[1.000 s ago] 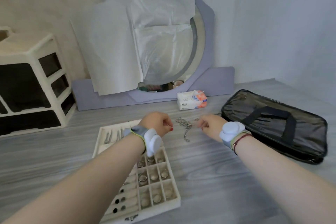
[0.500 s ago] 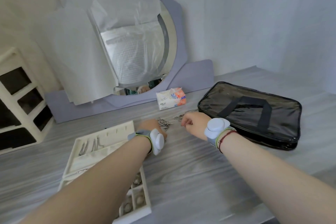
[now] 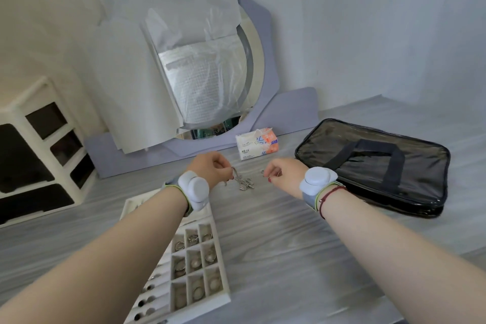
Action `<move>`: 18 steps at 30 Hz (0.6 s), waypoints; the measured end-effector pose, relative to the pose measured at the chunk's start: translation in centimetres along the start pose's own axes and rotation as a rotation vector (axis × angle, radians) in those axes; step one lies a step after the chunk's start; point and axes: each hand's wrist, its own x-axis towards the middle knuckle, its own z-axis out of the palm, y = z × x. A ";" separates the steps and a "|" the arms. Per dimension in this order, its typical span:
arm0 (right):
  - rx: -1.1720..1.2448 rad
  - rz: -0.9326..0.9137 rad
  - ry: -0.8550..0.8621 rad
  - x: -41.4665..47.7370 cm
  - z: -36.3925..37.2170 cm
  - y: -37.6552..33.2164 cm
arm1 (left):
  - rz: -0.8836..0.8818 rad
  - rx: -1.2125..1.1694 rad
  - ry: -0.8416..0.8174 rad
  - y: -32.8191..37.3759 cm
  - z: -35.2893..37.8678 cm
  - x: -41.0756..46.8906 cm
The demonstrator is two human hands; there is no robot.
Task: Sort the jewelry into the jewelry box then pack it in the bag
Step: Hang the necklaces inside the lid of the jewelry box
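Note:
A silver chain necklace [image 3: 246,183] with leaf-shaped charms hangs between my two hands just above the grey table. My left hand [image 3: 210,169] pinches one end of the chain, and my right hand [image 3: 282,172] pinches the other end near a small clasp. The white jewelry box [image 3: 213,294] lies open at lower left under my left forearm; its small square compartments hold rings and its slots hold studs. The black bag [image 3: 373,166] with a dark handle lies flat to the right of my right hand.
A round mirror on a lilac stand [image 3: 286,110], covered with paper and plastic, stands at the back. A tissue pack [image 3: 256,146] lies in front of it. A white drawer unit [image 3: 34,152] stands at the left. The wall closes the back.
My hands have drawn apart and lifted, stretching the necklace between them. The view has tilted and shifted, so the jewelry box shows more fully again.

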 end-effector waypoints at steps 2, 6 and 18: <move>0.009 -0.011 -0.027 0.1 0.4 -0.5 | 0.038 -0.099 0.002 0.5 -0.7 -0.2; 0.014 -0.034 -0.048 0.7 1.4 -1.9 | 0.111 -0.194 0.036 1.7 -2.2 -0.7; -0.058 -0.080 -0.101 1.1 3.0 -5.9 | 0.242 -0.410 0.130 4.9 -7.4 -2.8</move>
